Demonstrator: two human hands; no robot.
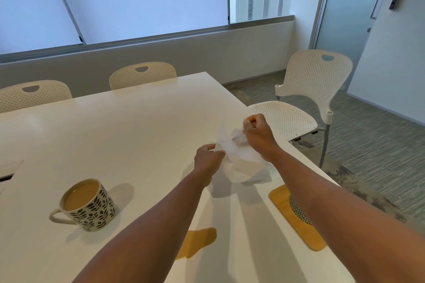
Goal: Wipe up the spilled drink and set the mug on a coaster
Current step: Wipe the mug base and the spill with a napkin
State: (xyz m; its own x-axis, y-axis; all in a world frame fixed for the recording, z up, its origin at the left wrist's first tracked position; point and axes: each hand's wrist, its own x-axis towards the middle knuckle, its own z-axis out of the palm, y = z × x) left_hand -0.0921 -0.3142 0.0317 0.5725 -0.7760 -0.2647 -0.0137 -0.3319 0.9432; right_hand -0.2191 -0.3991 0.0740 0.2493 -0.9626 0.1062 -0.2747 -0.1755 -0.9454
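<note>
Head view: a person stands at a white table (pixel 128 126) in a meeting room, both arms stretched out over it, working a white tissue (pixel 236 156) between the two hands. The left hand (pixel 208 159) pinches the tissue's near edge at its fingertips; the right hand (pixel 257 132), at 1 o'clock from the left, is clenched around the far edge, fist turned up. The sheet hangs crumpled between them above the tabletop, apparently being pulled open or bunched to make a wad before wiping.

The spill (pixel 197 243), a tan puddle, lies at 6 o'clock from the hands, near the table's front edge and partly under the left forearm. Nothing touches it yet, so the wiping looks not yet begun. The mug (pixel 88 205), patterned black on cream and nearly full of milky coffee, stands upright at 8 o'clock from the hands, its handle pointing left, well apart from the puddle. The coaster (pixel 285 209), yellow wood with a woven patterned centre, sits at 5 o'clock beside the table's right edge, partly hidden by the right forearm, so it is unclear whether anything rests on it.

With the mug so full, any move to the coaster would call for a level, slow carry across the puddle's side of the table. Perforated white chairs (pixel 315 82) line the far side and right end.
</note>
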